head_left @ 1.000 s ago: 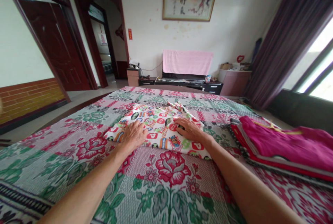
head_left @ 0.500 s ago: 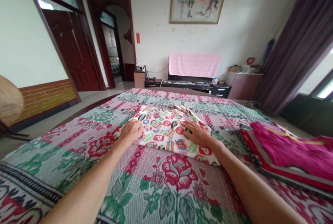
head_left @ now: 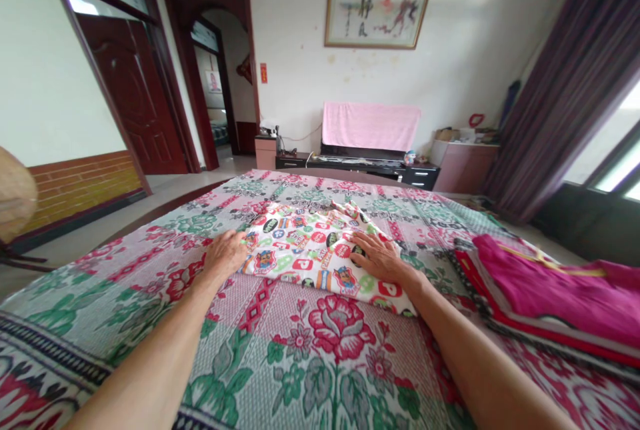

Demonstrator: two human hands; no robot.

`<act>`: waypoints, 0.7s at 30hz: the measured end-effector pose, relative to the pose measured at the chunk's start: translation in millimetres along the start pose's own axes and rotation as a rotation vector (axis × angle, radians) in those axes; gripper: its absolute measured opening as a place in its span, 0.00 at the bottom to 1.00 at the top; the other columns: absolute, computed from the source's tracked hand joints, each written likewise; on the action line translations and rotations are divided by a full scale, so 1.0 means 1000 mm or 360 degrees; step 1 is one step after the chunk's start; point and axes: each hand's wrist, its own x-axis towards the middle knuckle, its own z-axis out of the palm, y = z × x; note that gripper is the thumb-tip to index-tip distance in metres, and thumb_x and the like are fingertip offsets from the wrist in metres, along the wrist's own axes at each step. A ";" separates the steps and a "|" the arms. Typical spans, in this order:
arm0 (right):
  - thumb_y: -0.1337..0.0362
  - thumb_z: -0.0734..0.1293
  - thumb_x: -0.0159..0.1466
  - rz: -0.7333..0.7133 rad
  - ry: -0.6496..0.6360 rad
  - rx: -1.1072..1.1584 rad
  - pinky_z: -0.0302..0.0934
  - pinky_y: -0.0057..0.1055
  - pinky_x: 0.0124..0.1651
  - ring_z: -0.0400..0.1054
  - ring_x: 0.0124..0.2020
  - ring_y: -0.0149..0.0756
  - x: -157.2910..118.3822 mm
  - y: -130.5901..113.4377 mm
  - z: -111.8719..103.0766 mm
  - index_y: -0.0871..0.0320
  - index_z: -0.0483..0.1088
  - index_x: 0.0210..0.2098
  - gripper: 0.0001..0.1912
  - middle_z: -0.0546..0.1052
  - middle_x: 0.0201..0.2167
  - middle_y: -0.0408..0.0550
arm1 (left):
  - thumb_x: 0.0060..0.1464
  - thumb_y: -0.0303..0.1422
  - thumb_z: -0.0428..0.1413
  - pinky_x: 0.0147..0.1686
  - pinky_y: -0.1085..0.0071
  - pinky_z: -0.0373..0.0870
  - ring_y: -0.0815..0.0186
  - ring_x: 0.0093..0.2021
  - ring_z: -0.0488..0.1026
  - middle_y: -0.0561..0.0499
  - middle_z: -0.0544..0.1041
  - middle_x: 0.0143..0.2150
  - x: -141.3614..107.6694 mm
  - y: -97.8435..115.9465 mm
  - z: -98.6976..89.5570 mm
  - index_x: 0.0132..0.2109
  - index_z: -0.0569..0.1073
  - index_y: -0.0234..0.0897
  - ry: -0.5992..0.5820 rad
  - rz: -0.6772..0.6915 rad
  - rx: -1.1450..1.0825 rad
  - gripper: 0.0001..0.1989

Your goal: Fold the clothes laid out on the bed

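A white printed garment (head_left: 305, 250), covered in colourful cartoon badges, lies folded on the flowered bedspread (head_left: 300, 323). My left hand (head_left: 225, 255) is at its left edge, fingers bent together around the cloth there; the fingertips are partly hidden. On the right part of the garment my right hand (head_left: 377, 257) rests palm down, fingers stretched out and slightly apart. A small crumpled bit of the cloth sticks up along the far edge.
To the right sits a stack of folded clothes (head_left: 550, 290), magenta on top. Beyond the bedspread stand a low black cabinet (head_left: 423, 177) and something draped with a pink cloth (head_left: 370, 125). A purple curtain (head_left: 545, 103) hangs at right.
My left hand has slid left from on top of the garment to its left edge, uncovering a badge. My right hand stays in place on the cloth.
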 end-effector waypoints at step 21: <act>0.62 0.60 0.61 0.0807 0.0357 -0.0083 0.60 0.31 0.49 0.70 0.48 0.43 -0.019 0.030 -0.026 0.61 0.71 0.51 0.21 0.75 0.48 0.57 | 0.53 0.33 0.47 0.41 0.70 0.67 0.60 0.42 0.75 0.47 0.79 0.41 0.010 0.020 -0.034 0.38 0.79 0.42 -0.0158 0.0026 0.0056 0.15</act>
